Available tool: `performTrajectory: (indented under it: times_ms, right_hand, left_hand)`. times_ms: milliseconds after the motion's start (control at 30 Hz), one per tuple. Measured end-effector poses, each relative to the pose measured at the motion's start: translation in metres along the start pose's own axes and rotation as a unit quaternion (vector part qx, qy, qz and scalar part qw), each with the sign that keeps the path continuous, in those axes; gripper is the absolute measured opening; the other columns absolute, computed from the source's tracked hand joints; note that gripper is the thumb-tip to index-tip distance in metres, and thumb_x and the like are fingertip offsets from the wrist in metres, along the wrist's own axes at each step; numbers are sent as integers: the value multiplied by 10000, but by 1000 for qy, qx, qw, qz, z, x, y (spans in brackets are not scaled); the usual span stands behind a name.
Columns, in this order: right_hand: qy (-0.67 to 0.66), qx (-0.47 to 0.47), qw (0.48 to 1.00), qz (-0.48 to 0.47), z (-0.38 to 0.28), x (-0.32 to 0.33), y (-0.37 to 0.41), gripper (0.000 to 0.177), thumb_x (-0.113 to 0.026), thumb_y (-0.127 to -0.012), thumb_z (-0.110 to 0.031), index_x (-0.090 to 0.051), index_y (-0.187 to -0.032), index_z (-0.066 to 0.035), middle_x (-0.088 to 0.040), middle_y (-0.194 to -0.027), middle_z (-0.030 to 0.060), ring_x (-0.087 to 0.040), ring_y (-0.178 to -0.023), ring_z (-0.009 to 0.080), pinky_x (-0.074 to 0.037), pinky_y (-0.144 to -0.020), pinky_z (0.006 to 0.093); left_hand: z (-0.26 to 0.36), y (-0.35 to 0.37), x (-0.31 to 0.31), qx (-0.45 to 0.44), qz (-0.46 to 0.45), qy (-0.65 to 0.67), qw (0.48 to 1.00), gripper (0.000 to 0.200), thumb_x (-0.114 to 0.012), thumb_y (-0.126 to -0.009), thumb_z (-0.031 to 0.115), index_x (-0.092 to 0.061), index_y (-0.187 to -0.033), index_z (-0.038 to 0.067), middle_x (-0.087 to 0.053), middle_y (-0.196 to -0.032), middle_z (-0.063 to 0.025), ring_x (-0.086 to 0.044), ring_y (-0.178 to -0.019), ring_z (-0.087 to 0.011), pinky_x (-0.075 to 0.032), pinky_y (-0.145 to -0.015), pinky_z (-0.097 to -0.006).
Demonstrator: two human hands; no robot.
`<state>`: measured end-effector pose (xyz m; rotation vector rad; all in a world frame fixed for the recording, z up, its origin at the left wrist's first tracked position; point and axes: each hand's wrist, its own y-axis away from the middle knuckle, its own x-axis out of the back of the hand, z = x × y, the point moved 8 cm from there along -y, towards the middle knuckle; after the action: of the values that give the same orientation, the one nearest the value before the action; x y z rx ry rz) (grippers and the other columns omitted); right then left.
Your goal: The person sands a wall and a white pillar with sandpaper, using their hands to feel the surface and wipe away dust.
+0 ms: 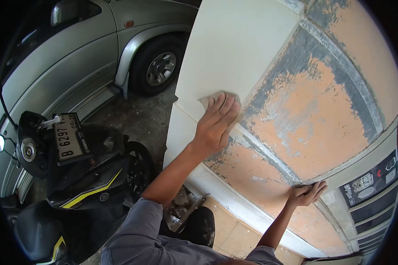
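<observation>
My left hand (216,123) presses a thin greyish sheet (204,102) flat against the cream-white wall surface (225,48), near its border with the patchy part. The sheet's edges show around my fingertips. Lower right, my right hand (308,193) rests on the wall's frame edge beside the peeling orange and grey panel (314,119), its fingers slightly bent and nothing visible in them. A pale raised strip (267,153) runs across the patchy surface between my two hands.
A black motorbike (88,176) with yellow stripes stands at the left. Behind it is a silver car (75,53) with its wheel (160,69) near the wall. Stickers (370,181) mark a slatted panel at the far right. Tiled floor (234,234) shows below.
</observation>
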<state>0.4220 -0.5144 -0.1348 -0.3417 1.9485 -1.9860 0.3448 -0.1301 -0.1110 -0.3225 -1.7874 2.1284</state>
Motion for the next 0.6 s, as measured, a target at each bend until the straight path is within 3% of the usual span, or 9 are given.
performTrajectory:
  times_ms: [33, 167, 200, 267, 400, 500, 533, 567, 600]
  right_hand:
    - [-5, -2, 1000, -3, 1, 1, -1, 295, -474, -940, -105, -599, -1163, 42, -572, -1265, 197, -466, -1260, 383, -326, -1026, 447]
    - [2, -19, 1000, 1, 7, -1, 3, 274, -506, -923, -103, -621, -1136, 27, -579, -1258, 188, -478, -1253, 373, -328, -1022, 439]
    - [7, -24, 1000, 7, 7, -1, 2, 268, -508, -918, -100, -632, -1120, 25, -584, -1250, 191, -484, -1249, 369, -329, -1021, 433]
    - [10, -29, 999, 14, 2, 0, -1, 261, -494, -910, -76, -641, -1096, 32, -593, -1235, 196, -499, -1235, 367, -337, -1021, 428]
    - [-14, -9, 1000, 25, 9, 0, 2, 263, -524, -879, -20, -628, -1119, 17, -609, -1211, 189, -515, -1221, 356, -346, -1020, 405]
    - [-6, -20, 1000, 19, 10, 1, 1, 295, -507, -857, 20, -644, -1117, -3, -612, -1217, 173, -525, -1218, 332, -325, -1023, 381]
    - [-3, -23, 1000, 21, 12, 1, 2, 293, -523, -850, 22, -649, -1113, -8, -621, -1204, 167, -528, -1218, 320, -328, -1021, 376]
    - [0, -28, 999, 25, 12, 1, 1, 289, -540, -842, 31, -657, -1102, -12, -631, -1186, 163, -540, -1208, 304, -334, -1017, 361]
    - [7, -35, 999, 20, 13, 2, 2, 279, -548, -843, 28, -664, -1092, -19, -638, -1176, 155, -547, -1201, 294, -338, -1015, 354]
  left_hand:
    - [5, -24, 5, -20, 38, 3, 999, 398, -481, -861, 50, -570, -1248, 25, -511, -1352, -139, -412, -1314, -316, -289, -1092, -480]
    - [20, -143, 16, -96, 25, 38, 994, 401, -542, -831, 16, -601, -1226, 56, -542, -1308, -159, -457, -1263, -370, -300, -1073, -497]
    - [20, -136, 9, -102, 4, 47, 994, 401, -542, -831, 16, -601, -1226, 56, -542, -1308, -159, -457, -1263, -370, -300, -1073, -497]
    - [17, -97, 11, -84, 61, -2, 995, 381, -527, -848, 21, -593, -1224, 9, -544, -1297, -191, -455, -1259, -395, -286, -1078, -500]
    - [-13, 49, 2, 13, -11, -25, 1000, 398, -469, -874, 11, -506, -1244, -131, -463, -1302, -336, -372, -1281, -484, -239, -1088, -523]
    - [2, -15, 5, -47, 30, -15, 998, 413, -466, -902, 58, -479, -1267, -134, -429, -1332, -337, -338, -1307, -472, -223, -1097, -516]
    - [5, -54, 5, -61, 1, -47, 997, 446, -458, -925, 101, -432, -1311, -121, -361, -1397, -312, -274, -1353, -431, -175, -1123, -479]
    - [18, -97, 12, -97, 95, -93, 986, 350, -468, -940, 139, -574, -1176, -95, -573, -1194, -293, -558, -1147, -381, -413, -980, -412]
    - [-13, -129, 16, 46, 10, -120, 992, 285, -482, -944, 159, -653, -938, -69, -662, -814, -227, -638, -706, -316, -485, -642, -382]
